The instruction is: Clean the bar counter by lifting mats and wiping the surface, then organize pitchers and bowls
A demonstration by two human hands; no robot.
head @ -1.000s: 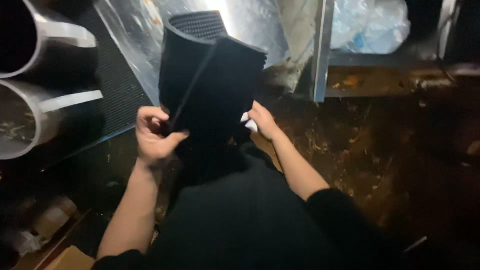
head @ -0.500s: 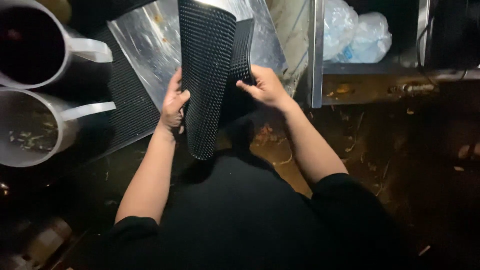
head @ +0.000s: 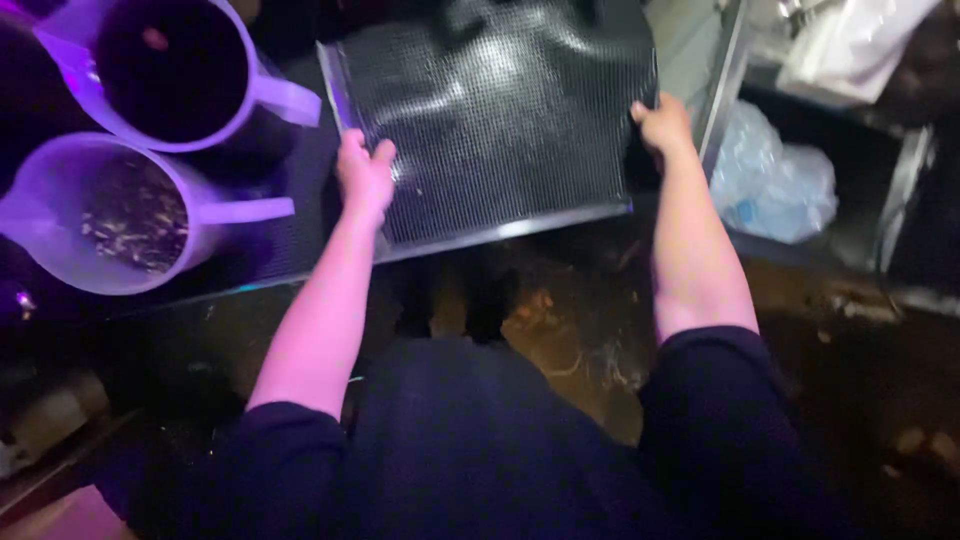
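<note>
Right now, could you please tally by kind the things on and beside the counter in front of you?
Black mesh mats: 1, the mat held flat by the left hand and right hand
Translucent jugs with handles: 2, the upper jug and the lower jug
Clear plastic bags: 1, the bag
Total: 4

mat: flat on the worktop, at its near edge, between the two hands
left hand: on the mat's left edge, fingers over the rim
right hand: on the mat's right edge
near jug: on the worktop, left of the mat, handle towards the left hand
far jug: just behind the near jug, handle towards the mat
bag: right of the right hand, below the worktop
floor: under the worktop's near edge, between the forearms
</note>
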